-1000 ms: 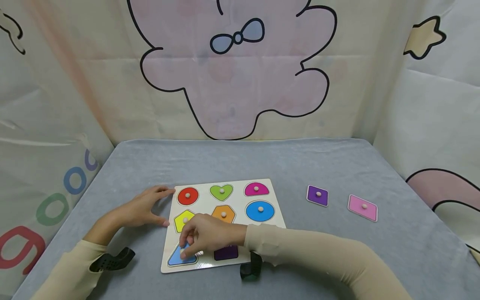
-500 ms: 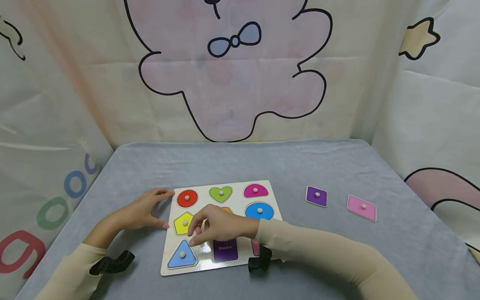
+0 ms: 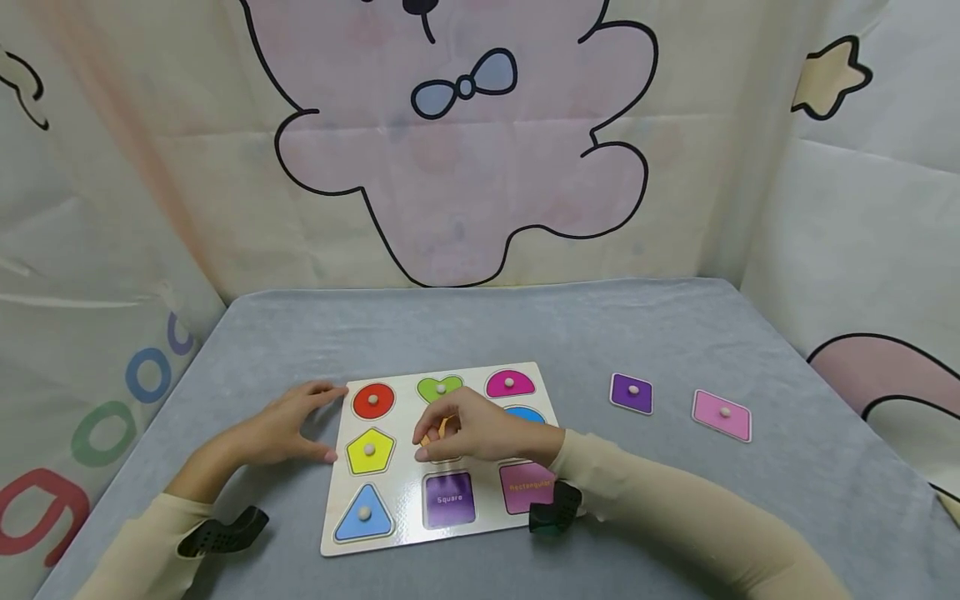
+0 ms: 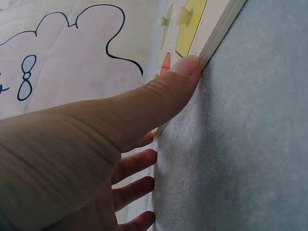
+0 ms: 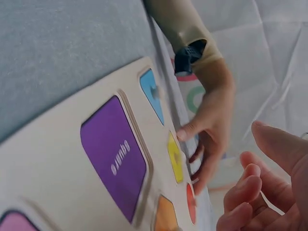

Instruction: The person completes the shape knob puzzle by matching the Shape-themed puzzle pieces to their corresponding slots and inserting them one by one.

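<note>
A white wooden peg puzzle board (image 3: 408, 508) lies on the table. My left hand (image 3: 281, 429) rests at its left side; in the left wrist view the thumb (image 4: 180, 79) touches the board's edge. Above the board's middle hovers my right hand (image 3: 483, 429), fingers loosely bent and holding nothing, partly covering the orange hexagon piece (image 5: 166, 216). The blue triangle piece (image 3: 356, 527) sits in its slot at the front left. Beside it, the purple "Square" slot (image 3: 450, 512) and pink "Rectangular" slot (image 3: 521, 496) hold no pieces.
Right of the board lie a purple square piece (image 3: 622, 400) and a pink rectangle piece (image 3: 712, 419), both with knobs. Other pieces in the board include the yellow pentagon (image 3: 382, 446) and red circle (image 3: 367, 412). Printed curtains (image 3: 450, 183) surround the grey-covered table (image 3: 480, 333).
My right hand has let go of the blue triangle's knob and moved up and to the right, uncovering the triangle and both bare slots. My left hand stays at the board's left edge.
</note>
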Demonstrator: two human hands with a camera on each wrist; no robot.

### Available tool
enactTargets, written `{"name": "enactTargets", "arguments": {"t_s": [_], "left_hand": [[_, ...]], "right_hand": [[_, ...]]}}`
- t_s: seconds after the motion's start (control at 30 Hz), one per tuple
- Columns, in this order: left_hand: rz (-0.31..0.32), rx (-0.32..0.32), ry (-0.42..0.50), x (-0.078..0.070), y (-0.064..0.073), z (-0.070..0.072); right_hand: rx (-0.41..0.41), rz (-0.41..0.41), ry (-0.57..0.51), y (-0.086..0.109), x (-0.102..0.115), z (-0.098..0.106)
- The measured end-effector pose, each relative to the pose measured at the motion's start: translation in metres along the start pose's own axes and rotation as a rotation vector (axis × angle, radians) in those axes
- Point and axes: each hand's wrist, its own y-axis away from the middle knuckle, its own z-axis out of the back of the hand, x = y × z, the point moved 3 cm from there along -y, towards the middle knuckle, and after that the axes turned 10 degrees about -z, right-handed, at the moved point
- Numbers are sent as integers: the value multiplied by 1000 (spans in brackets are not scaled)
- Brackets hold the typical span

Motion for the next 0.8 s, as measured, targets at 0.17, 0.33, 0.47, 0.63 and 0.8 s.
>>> {"name": "enactTargets", "arguments": {"t_s": [0.17,0.33,0.47,0.63,0.8], "left_hand": [[3,4,4,1,0,-1],[-10,0,9,0,0,0],[-15,-4,4,-1,0,0],[-16,-6,4,-3,-1,1],[-11,-2,4,-2,0,0]], "right_hand": [[-34,6,10,6,-4,14],[-75,-5,27,11,-10,27],[-116,22,51,19,-17,40],[-174,27,86,32,-29,60],[-222,-46,119,46,-42,78]]}}
